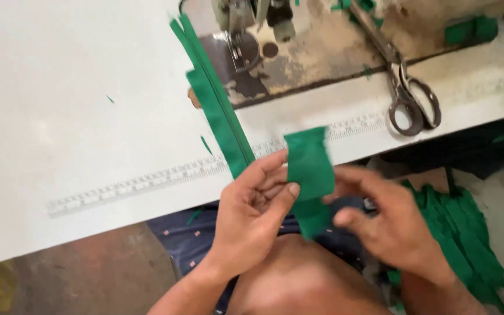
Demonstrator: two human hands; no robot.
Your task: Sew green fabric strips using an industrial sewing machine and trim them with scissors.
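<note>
My left hand [252,213] pinches a small green fabric piece [309,169] between thumb and fingers, just off the table's front edge. My right hand [389,221] grips the same piece from the right side, lower down. A long green zipper strip [217,105] lies diagonally on the white table, and its near end reaches my left fingers. The strip's far end points toward the sewing machine's presser foot [237,41].
Metal scissors [406,87] lie on the worn machine bed [322,52] at the upper right. A ruler strip [147,181] runs along the white table [59,116]. A heap of green fabric strips [462,233] sits at my right, below the table.
</note>
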